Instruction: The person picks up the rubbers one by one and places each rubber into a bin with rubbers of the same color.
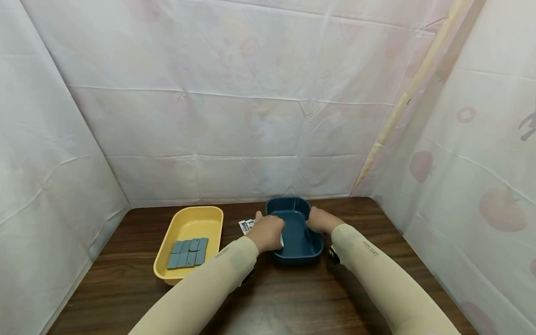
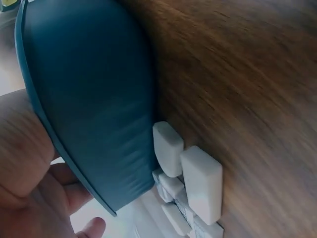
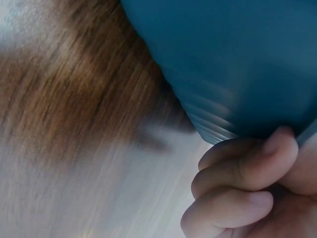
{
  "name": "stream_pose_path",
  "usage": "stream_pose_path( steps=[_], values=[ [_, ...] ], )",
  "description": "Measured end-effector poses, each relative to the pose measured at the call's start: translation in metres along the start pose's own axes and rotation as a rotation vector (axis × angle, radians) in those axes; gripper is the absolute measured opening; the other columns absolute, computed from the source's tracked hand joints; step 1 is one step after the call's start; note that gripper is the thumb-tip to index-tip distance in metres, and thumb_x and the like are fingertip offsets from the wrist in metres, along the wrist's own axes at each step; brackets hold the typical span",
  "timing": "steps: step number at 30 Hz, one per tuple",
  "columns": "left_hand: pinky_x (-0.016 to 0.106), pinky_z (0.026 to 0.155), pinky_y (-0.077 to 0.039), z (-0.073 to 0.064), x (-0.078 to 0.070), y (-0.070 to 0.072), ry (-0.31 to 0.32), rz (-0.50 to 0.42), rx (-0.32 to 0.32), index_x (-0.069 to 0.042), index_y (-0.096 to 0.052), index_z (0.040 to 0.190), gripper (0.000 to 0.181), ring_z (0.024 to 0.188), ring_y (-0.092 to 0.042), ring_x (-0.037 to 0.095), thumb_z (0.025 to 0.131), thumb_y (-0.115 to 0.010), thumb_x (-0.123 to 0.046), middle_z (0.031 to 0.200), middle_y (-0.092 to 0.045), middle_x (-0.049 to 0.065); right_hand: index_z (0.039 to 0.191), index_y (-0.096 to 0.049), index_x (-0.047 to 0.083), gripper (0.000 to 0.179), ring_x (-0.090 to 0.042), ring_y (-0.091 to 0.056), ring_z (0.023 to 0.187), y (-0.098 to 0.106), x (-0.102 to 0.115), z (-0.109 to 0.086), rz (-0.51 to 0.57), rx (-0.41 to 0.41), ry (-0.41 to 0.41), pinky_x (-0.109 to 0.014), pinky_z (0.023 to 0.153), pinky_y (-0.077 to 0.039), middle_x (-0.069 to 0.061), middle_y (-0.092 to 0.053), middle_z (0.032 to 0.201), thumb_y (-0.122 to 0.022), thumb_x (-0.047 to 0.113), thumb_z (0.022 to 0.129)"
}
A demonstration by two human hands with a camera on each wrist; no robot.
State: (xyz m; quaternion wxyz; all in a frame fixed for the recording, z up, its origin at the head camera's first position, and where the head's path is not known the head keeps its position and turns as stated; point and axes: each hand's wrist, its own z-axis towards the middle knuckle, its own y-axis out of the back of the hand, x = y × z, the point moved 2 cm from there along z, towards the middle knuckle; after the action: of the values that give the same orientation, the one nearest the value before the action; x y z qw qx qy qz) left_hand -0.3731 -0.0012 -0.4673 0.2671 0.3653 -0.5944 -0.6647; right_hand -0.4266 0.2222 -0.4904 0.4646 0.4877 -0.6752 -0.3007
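A dark blue plastic tray point(image 1: 295, 257) sits on the table in the head view. My left hand point(image 1: 268, 231) is over its left rim; in the left wrist view the fingers point(image 2: 79, 196) are partly hidden behind the rim. A thin white patch shows under that hand, its kind unclear. At the right rim is my right hand point(image 1: 321, 220), whose curled fingers point(image 3: 230, 210) grip the tray's edge in the right wrist view. Several small white tiles point(image 2: 202, 183) lie on the table against the tray's outer left side, some with dark markings.
Left of the blue tray stands a yellow tray point(image 1: 198, 212), with several grey-blue tiles point(image 1: 186, 255) laid flat in rows. Both trays are on a dark wooden table point(image 1: 268, 304). Patterned white sheets point(image 1: 251, 125) hang behind and at both sides.
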Motion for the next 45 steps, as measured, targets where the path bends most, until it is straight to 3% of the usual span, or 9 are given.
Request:
stream_pose_path(
  steps=[7,17,20,26,29,32,37,41,45],
  values=[
    [0.053,0.101,-0.039,0.009,-0.004,-0.005,0.016,0.048,0.087,-0.024,-0.075,0.085,0.026,0.078,-0.06,0.014,0.083,-0.101,-0.021,0.077,-0.07,-0.009,0.173,-0.018,-0.015,0.076,-0.023,-0.059,0.061,0.0,-0.001,0.001,0.009,0.006,-0.021,-0.035,0.053,-0.049,-0.023,-0.065,0.111,-0.056,0.023,0.119],
    [0.048,0.096,-0.037,0.007,-0.006,-0.003,0.017,0.076,0.142,-0.025,-0.075,0.076,0.03,0.076,-0.06,0.012,0.084,-0.103,-0.032,0.073,-0.07,-0.011,0.171,-0.02,-0.017,0.074,-0.025,-0.063,0.065,0.0,0.002,-0.002,0.002,0.001,-0.006,-0.035,0.054,-0.051,-0.025,-0.064,0.115,-0.056,0.021,0.118],
    [0.047,0.095,-0.037,0.003,-0.004,0.001,0.005,0.047,0.145,-0.023,-0.08,0.085,0.024,0.082,-0.062,0.013,0.089,-0.1,-0.037,0.082,-0.073,-0.01,0.172,-0.02,-0.016,0.074,-0.025,-0.064,0.067,0.001,0.003,-0.003,0.002,-0.001,-0.001,-0.034,0.054,-0.051,-0.026,-0.063,0.12,-0.055,0.021,0.118],
    [0.048,0.099,-0.048,-0.006,0.012,0.017,-0.005,0.013,-0.009,-0.02,-0.087,0.124,0.021,0.118,-0.062,0.022,0.111,-0.076,-0.032,0.129,-0.072,0.0,0.172,-0.017,-0.019,0.076,-0.026,-0.067,0.072,0.001,0.002,-0.002,-0.032,0.01,0.04,-0.035,0.058,-0.053,-0.03,-0.064,0.129,-0.054,0.022,0.119],
    [0.049,0.098,-0.057,-0.009,0.025,0.028,0.05,0.036,-0.129,-0.017,-0.086,0.126,0.021,0.12,-0.061,0.026,0.112,-0.069,-0.02,0.129,-0.069,0.005,0.171,-0.017,-0.02,0.076,-0.027,-0.069,0.08,0.001,0.002,-0.001,-0.047,0.014,0.054,-0.035,0.062,-0.055,-0.033,-0.064,0.137,-0.053,0.022,0.119],
    [0.046,0.091,-0.06,-0.012,0.039,0.037,0.143,0.027,-0.17,-0.013,-0.085,0.118,0.018,0.108,-0.063,0.024,0.108,-0.07,-0.01,0.118,-0.07,0.006,0.171,-0.017,-0.02,0.076,-0.028,-0.071,0.087,0.002,0.002,-0.002,-0.053,0.015,0.056,-0.036,0.067,-0.057,-0.036,-0.061,0.146,-0.053,0.022,0.119],
    [0.039,0.073,-0.058,-0.021,0.054,0.037,0.231,-0.052,-0.035,-0.007,-0.081,0.114,0.017,0.086,-0.064,0.021,0.105,-0.068,-0.001,0.108,-0.075,0.008,0.171,-0.016,-0.02,0.077,-0.028,-0.07,0.085,0.001,0.001,-0.002,-0.059,0.017,0.05,-0.037,0.067,-0.056,-0.037,-0.058,0.151,-0.052,0.023,0.118],
    [0.038,0.074,-0.059,-0.027,0.058,0.03,0.237,-0.09,0.06,-0.006,-0.082,0.118,0.015,0.084,-0.066,0.019,0.107,-0.072,-0.008,0.112,-0.08,0.008,0.172,-0.014,-0.02,0.078,-0.025,-0.065,0.073,0.001,0.0,0.0,-0.069,0.012,0.044,-0.035,0.06,-0.054,-0.032,-0.065,0.133,-0.052,0.023,0.118],
    [0.039,0.072,-0.056,-0.032,0.059,0.021,0.242,-0.098,0.098,-0.01,-0.079,0.099,0.006,0.077,-0.063,0.019,0.103,-0.081,-0.015,0.095,-0.077,0.004,0.172,-0.014,-0.019,0.077,-0.023,-0.062,0.065,0.001,-0.001,-0.001,-0.056,0.011,0.039,-0.035,0.056,-0.051,-0.027,-0.065,0.119,-0.051,0.022,0.118]
  ],
)
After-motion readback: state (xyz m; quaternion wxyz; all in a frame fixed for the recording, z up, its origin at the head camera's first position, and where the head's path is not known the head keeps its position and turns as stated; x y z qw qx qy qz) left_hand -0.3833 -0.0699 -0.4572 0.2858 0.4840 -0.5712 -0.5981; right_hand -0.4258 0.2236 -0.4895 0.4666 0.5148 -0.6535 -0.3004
